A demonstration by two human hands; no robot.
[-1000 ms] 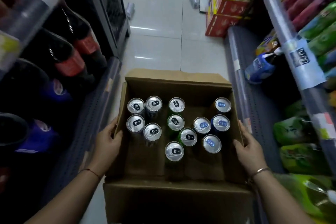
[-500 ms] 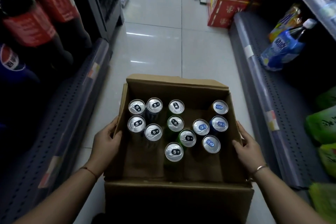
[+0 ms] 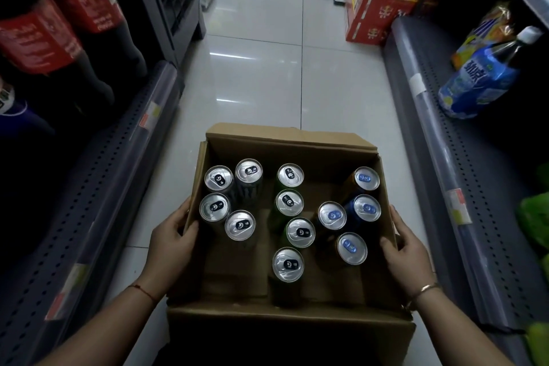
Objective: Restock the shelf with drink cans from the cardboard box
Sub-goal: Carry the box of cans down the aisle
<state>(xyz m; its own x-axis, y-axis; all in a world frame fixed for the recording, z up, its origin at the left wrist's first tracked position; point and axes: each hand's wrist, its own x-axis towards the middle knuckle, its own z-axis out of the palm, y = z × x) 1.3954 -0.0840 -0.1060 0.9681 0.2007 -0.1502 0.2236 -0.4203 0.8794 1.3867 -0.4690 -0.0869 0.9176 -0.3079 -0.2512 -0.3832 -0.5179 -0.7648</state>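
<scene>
Positioning step, I judge: the left hand [image 3: 172, 242] and right hand [image 3: 408, 255] each clasp a side wall of the cardboard box [image 3: 291, 137] in the aisle, thumbs hooked over its rim; twelve cans [image 3: 288, 264] stand upright inside (none lifted yet); next, free one hand to carry a can to the shelf [image 3: 445, 172].

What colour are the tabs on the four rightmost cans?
Blue tabs, clearest in the head view.

Cans [image 3: 289, 227] upright in cardboard box [image 3: 297, 140]; box on floor [image 3: 267, 74] between left shelf [image 3: 98, 187] and right shelf [image 3: 463, 175]; hands at box sides.
</scene>
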